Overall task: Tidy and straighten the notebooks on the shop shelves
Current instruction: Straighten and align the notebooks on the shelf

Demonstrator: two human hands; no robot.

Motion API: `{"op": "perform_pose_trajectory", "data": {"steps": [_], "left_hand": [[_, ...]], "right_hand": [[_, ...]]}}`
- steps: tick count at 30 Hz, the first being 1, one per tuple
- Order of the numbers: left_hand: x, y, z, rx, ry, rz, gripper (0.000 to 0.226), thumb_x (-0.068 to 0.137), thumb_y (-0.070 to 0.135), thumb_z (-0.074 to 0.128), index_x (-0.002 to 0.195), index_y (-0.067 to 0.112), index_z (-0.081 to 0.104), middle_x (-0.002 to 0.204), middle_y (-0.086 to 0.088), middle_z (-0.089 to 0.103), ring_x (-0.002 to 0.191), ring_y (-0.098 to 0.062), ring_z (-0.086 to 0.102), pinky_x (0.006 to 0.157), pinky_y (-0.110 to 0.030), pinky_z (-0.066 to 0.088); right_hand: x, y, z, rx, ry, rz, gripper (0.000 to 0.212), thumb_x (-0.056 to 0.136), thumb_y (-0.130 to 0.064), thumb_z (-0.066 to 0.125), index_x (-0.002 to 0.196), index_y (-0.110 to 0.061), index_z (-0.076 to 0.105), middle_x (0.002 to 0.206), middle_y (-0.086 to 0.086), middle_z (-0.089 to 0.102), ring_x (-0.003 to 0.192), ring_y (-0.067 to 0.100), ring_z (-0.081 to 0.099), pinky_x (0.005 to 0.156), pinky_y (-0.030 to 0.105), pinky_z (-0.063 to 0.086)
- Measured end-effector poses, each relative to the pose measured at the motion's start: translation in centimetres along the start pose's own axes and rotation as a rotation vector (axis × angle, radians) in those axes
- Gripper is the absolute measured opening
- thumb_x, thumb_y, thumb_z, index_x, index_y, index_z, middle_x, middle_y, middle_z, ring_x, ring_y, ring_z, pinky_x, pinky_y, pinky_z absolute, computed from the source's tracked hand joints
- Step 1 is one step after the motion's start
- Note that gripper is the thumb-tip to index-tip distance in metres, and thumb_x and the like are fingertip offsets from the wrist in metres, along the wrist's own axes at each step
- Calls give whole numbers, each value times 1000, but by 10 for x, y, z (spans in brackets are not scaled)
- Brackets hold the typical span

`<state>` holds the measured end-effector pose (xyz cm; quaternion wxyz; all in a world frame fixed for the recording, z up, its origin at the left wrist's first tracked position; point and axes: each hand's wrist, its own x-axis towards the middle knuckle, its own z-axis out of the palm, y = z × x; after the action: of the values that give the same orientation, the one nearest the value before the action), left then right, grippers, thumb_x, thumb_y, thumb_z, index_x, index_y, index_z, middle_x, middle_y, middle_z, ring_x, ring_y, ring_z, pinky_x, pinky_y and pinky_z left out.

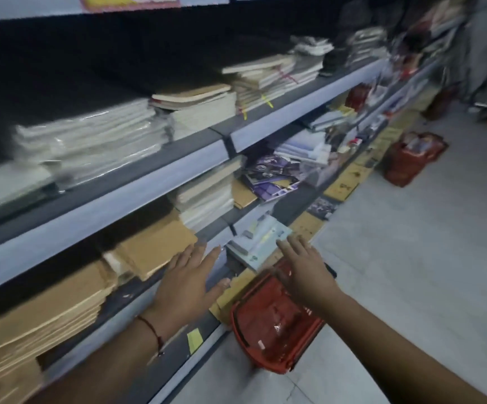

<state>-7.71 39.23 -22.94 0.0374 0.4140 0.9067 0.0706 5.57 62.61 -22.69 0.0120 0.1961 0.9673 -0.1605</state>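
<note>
Shop shelves (pixel 137 196) run from lower left to upper right, loaded with notebook stacks. Brown-covered notebooks (pixel 152 246) lie on the lower shelf, white wrapped ones (pixel 90 141) on the upper shelf. A pale blue-and-white notebook pack (pixel 258 242) sticks out past the lower shelf's edge. My left hand (pixel 188 281) hovers flat, fingers spread, just in front of the brown stack and holds nothing. My right hand (pixel 303 266) reaches out with straight fingers, its tips at the pale pack's near corner. The picture is blurred by motion.
A red shopping basket (pixel 274 325) stands on the floor below my hands. A second red basket (pixel 414 158) sits farther down the aisle. Brown envelopes and booklets (pixel 341 185) line the floor along the shelf base. Pale floor tiles (pixel 411 272) lie to the right.
</note>
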Motion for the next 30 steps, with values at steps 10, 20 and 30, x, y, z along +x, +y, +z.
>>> {"op": "perform_pose_trajectory", "data": {"steps": [10, 20, 30], "left_hand": [[114, 146, 33, 40, -79, -38, 93, 79, 83, 2, 159, 36, 9, 167, 1, 8, 153, -23, 12, 123, -41, 17], [212, 178, 34, -52, -19, -101, 96, 78, 84, 2, 158, 33, 20, 165, -3, 22, 151, -26, 21, 121, -43, 22], [308, 164, 50, -97, 15, -211, 97, 79, 81, -2, 156, 29, 28, 161, -2, 33, 146, -22, 32, 118, -35, 26]], "right_hand": [[2, 176, -73, 9, -11, 76, 68, 101, -57, 38, 159, -28, 15, 167, 1, 8, 154, 25, 5, 123, 42, 7], [97, 216, -96, 33, -59, -7, 69, 101, -54, 39, 159, -27, 14, 167, 5, 9, 153, 28, 9, 124, 45, 9], [221, 231, -98, 246, -137, 36, 71, 99, -55, 47, 158, -23, 24, 165, 6, 20, 149, 25, 26, 118, 39, 28]]}}
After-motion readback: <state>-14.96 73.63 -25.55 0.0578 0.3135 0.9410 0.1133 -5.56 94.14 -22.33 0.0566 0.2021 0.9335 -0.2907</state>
